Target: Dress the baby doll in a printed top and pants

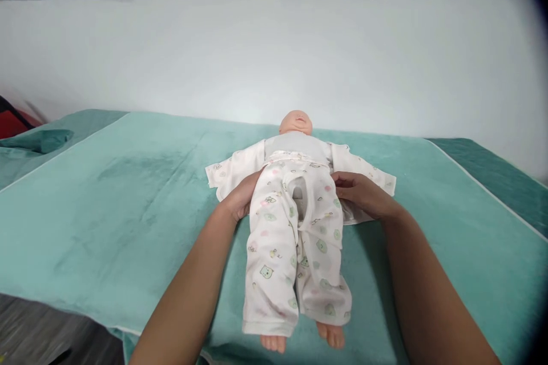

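A baby doll (295, 121) lies on its back, head away from me and bare feet toward me. It wears a white wrap top (242, 166) with its sleeves spread out to both sides, and patterned open-crotch trousers (269, 239) drawn up to the waist. At the left hip, my left hand (245, 195) reaches in against the trousers, its fingers mostly hidden behind them. My right hand (362, 194) is at the opposite hip, over the top's lower flap, with bent fingers closed at the side of the trousers; the fingertips are partly hidden.
A green padded cover (128, 211) spreads under the doll, with white seams near both sides. Behind it rises a white wall (192, 57) with a dark band above. A red and black item (12, 120) sits at the far left edge. Grey floor (51, 331) shows lower left.
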Demonstrator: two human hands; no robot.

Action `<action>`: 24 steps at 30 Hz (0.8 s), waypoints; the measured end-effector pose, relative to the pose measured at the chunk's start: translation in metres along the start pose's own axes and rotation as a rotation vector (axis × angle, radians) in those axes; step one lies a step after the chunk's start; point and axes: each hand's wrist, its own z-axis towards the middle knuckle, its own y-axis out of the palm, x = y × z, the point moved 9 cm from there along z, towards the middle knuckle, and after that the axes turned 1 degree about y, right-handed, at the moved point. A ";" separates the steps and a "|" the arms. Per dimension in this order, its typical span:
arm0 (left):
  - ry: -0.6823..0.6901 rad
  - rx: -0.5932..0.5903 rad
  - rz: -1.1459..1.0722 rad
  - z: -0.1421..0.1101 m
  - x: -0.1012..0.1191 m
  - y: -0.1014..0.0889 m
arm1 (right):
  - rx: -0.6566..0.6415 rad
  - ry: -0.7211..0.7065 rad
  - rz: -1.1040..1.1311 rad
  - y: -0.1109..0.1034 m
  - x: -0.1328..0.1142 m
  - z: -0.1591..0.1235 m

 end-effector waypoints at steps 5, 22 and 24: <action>-0.015 0.039 -0.026 -0.002 0.003 0.001 | 0.136 -0.042 0.078 -0.008 0.004 -0.003; 0.018 -0.016 -0.094 -0.008 0.009 0.018 | 0.283 -0.096 0.293 0.018 0.000 -0.006; 0.107 0.069 -0.006 -0.012 0.018 0.015 | 0.305 -0.104 0.280 0.019 -0.002 -0.006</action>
